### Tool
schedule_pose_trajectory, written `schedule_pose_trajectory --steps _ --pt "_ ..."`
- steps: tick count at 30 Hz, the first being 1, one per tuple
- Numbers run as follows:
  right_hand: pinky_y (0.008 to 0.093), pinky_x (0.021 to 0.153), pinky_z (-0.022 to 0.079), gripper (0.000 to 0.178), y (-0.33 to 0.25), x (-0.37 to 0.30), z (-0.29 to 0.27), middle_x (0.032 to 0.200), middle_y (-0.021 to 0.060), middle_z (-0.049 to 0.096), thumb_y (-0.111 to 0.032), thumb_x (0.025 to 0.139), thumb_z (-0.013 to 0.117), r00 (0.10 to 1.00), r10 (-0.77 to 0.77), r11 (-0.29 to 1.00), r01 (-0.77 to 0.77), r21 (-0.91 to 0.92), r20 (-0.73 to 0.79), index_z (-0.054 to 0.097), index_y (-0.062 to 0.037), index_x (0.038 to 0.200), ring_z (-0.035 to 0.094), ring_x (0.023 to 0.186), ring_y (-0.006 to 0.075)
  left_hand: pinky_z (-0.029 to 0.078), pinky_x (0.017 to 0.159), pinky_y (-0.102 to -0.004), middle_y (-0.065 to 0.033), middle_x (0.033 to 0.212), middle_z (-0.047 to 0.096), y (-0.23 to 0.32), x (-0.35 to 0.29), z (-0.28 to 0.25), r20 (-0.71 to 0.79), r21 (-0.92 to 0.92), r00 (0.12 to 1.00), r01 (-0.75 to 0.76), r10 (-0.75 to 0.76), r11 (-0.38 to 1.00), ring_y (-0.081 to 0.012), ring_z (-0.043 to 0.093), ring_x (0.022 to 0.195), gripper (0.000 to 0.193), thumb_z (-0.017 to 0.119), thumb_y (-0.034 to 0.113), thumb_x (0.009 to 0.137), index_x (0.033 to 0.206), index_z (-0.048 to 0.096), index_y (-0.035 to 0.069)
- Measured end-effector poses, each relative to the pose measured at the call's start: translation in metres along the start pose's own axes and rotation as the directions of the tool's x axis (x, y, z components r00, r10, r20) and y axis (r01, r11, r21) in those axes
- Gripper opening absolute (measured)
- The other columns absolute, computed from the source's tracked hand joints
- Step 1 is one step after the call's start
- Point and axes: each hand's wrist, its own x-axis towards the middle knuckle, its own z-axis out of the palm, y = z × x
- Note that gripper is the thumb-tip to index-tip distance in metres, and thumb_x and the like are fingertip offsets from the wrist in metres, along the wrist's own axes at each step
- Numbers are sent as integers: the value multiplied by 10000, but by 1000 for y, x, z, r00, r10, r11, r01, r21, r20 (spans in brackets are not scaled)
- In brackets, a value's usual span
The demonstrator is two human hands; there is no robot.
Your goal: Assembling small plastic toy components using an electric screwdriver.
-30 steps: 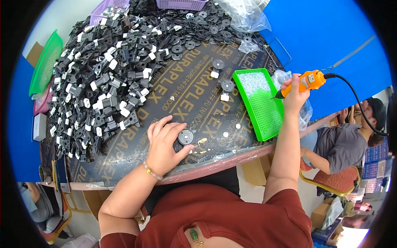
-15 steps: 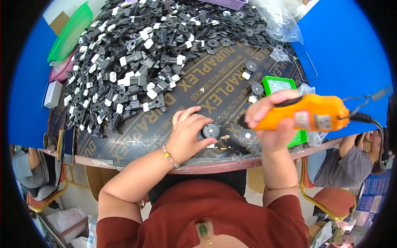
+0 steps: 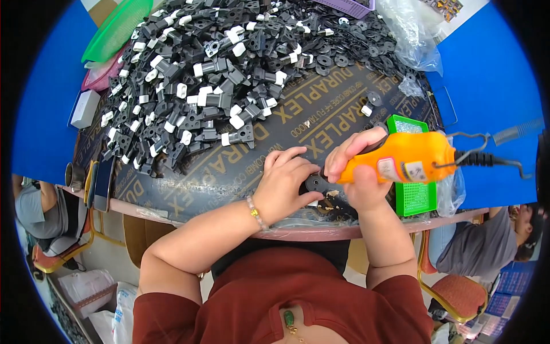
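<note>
My left hand [image 3: 285,186] lies on the dark tabletop with its fingers and thumb curved round a small black round part [image 3: 314,183], pinning it down. A bit of white shows under that part by my thumb. Gripped in my right hand [image 3: 362,172] is an orange electric screwdriver [image 3: 421,157], held nearly level with its cord trailing off to the right. Its front end comes close beside the black part; my fingers hide the tip, so I cannot tell whether they touch. Beneath the screwdriver sits a green tray [image 3: 416,202] with small metal pieces at its far end.
A big heap of black parts with white ends [image 3: 200,100] covers the table's far left. Black discs [image 3: 332,54] are piled behind. A loose disc with a white piece [image 3: 373,98] lies farther right. Clear plastic bags [image 3: 415,37] and a green basket [image 3: 117,31] stand at the edges.
My right hand has brought the screwdriver leftward, up to the black round part. The left hand keeps its hold on that part. The whole view has shifted slightly.
</note>
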Motion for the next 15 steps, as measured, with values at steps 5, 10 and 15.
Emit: schedule_pose_trajectory --steps 5,10,15 --pt "294 582 514 427 2 -5 -3 733 94 584 -365 887 693 996 -66 920 84 -383 61 432 -46 997 571 578 156 288 1024 -460 -49 1070 640 1 0 2 -47 23 999 -24 25 999 -271 476 1247 478 834 304 653 1054 666 105" --pt "263 560 500 435 -4 -3 -7 754 90 600 -242 855 732 998 -56 992 57 110 -13 483 -2 1120 600 631 155 293 1015 -459 -50 1047 641 4 2 0 -21 15 999 -28 29 999 -271 481 1241 475 829 313 662 1055 667 102" --pt "302 488 468 485 -56 -1 -65 661 70 546 -430 889 664 936 -273 935 204 -290 -222 467 -50 1117 535 508 165 279 1021 -472 -56 1073 645 3 -1 -3 -8 26 999 -37 37 999 -298 476 1253 490 831 318 670 1074 662 97"
